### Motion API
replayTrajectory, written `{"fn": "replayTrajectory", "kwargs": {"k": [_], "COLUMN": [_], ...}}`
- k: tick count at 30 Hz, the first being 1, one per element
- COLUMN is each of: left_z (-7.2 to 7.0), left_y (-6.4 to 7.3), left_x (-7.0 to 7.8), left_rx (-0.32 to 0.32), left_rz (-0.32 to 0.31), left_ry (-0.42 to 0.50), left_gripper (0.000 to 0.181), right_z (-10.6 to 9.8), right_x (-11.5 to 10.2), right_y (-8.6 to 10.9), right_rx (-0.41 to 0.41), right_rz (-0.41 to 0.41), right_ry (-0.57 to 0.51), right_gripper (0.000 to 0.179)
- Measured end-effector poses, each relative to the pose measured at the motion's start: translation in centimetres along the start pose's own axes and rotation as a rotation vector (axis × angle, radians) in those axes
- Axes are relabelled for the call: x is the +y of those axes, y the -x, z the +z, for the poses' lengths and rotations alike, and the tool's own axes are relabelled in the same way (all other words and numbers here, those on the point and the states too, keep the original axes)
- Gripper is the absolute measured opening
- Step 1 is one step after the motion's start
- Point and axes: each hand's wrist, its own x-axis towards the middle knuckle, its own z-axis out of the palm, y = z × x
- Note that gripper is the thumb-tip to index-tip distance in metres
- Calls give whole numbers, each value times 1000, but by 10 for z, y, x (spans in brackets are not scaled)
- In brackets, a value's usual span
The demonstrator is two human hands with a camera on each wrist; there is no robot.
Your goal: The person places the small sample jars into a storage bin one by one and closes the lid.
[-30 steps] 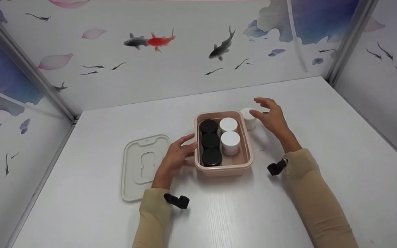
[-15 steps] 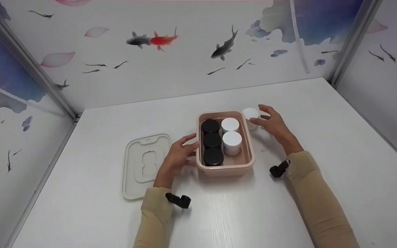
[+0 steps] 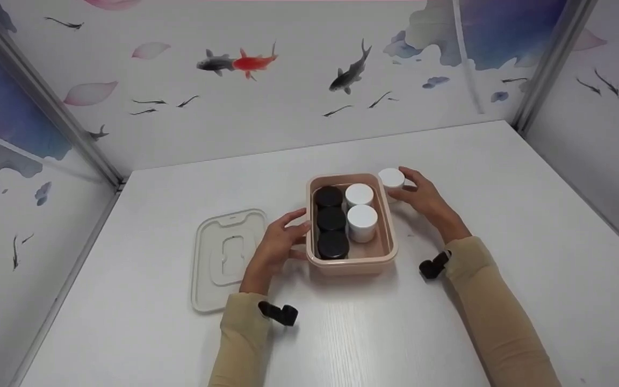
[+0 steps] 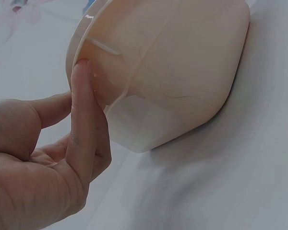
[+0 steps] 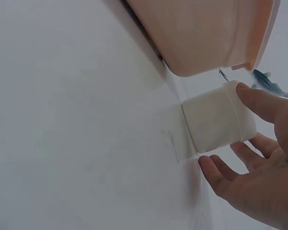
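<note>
A pink plastic box point(image 3: 351, 267) stands without its lid on the white table. Three black-lidded jars point(image 3: 331, 219) line its left side, and two white jars point(image 3: 362, 223) stand on the right. My left hand point(image 3: 277, 242) holds the box by its left rim; in the left wrist view the fingers point(image 4: 82, 100) lie up under the lip. Just outside the far right corner, a third white jar point(image 5: 216, 117) stands upright on the table. My right hand point(image 3: 425, 196) has thumb and fingers about that jar, the thumb against its lid edge in the right wrist view.
A pale grey lid point(image 3: 207, 290) lies flat on the table point(image 3: 331, 333), left of the box and partly behind the left wrist. Printed panels point(image 3: 288, 113) wall in the back and both sides.
My right hand has come down and closed its thumb and fingers around the white jar outside the box. The left hand and the box keep their places.
</note>
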Motion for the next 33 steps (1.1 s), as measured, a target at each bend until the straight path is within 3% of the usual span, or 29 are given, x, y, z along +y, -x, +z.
{"fn": "replayTrajectory", "kwargs": {"k": [13, 22, 29, 33], "left_z": [1, 0, 0, 0], "left_y": [-1, -3, -2, -2], "left_x": [-1, -1, -1, -1], "left_rx": [6, 14, 2, -7], "left_rz": [-4, -19, -7, 1], "left_ry": [14, 8, 17, 6], "left_gripper": [51, 50, 50, 51], "right_z": [1, -8, -15, -16], "right_x": [0, -10, -29, -39], "right_y": [-2, 3, 12, 17], "right_rx": [26, 91, 119, 122], "right_rz": [25, 51, -19, -57], "right_ry": [27, -32, -47, -5], "right_gripper": [88, 86, 89, 87]}}
